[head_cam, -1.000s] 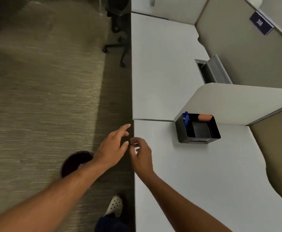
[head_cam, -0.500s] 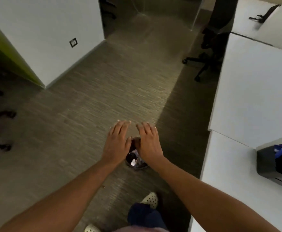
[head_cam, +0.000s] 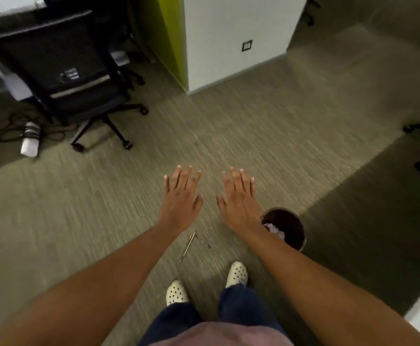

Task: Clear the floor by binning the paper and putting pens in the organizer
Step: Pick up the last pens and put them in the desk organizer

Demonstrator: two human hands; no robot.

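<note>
Both hands hover flat and spread, holding nothing. The pen [head_cam: 188, 245] lies on the carpet below and behind the left hand [head_cam: 181, 199], between the forearms, its length running toward that hand, which looks nearer than the right hand [head_cam: 239, 199].

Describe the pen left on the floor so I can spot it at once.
Start at the dark round bin on the carpet beside the right hand. Look left of it, just ahead of the white dotted shoes. The pen is a thin, pale stick lying diagonally on the carpet, below and between both hands.
</note>
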